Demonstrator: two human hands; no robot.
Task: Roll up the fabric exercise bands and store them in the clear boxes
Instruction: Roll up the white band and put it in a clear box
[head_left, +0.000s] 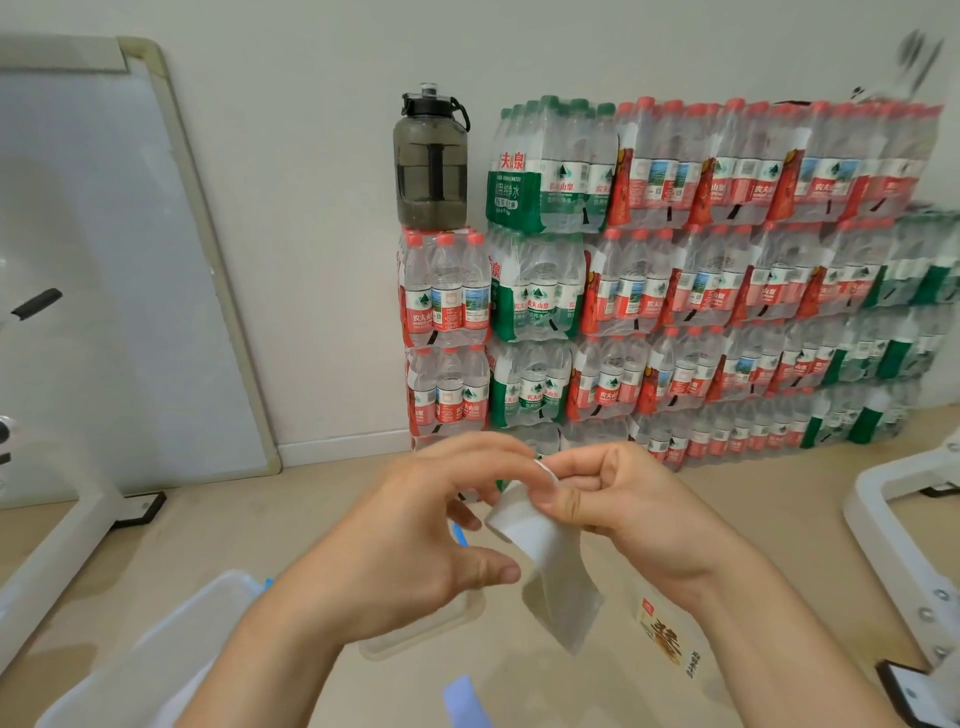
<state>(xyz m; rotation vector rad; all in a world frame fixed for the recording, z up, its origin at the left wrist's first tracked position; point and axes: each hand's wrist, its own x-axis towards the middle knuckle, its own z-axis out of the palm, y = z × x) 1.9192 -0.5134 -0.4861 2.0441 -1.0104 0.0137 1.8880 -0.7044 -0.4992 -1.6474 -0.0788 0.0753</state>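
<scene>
Currently 2 clear boxes sit on the floor (291, 509). The clear box at lower left (171, 639) is cut off by the frame edge & its contents are too hazy to tell. The second clear box (415, 631) is mostly hidden under the left hand, so its contents can't be seen either. Blue bits near them (clips?) are too blurred to name.

White fabric band (524, 525) is held in the air between both hands, above the boxes. Its top part is wound into a small roll and the loose tail hangs down. Right hand (634, 514) pinches the roll, thumb pressed on the front w/ fingers curled behind. Left hand (410, 545) is loosely curved: index tip meets the roll's top edge, thumb is off the fabric and grips nothing.

Floor is beige, wall is pale. Shrink-wrapped water bottle packs (675, 291) are stacked against the wall, w/ red & green labels. A dark smoky jug (431, 166) stands on the left column. A whiteboard (119, 260) leans on the wall at left. White equipment frames (883, 525) run out of view at both sides. A packet w/ orange print (665, 634) lies beneath the right wrist; its print is unreadable.
</scene>
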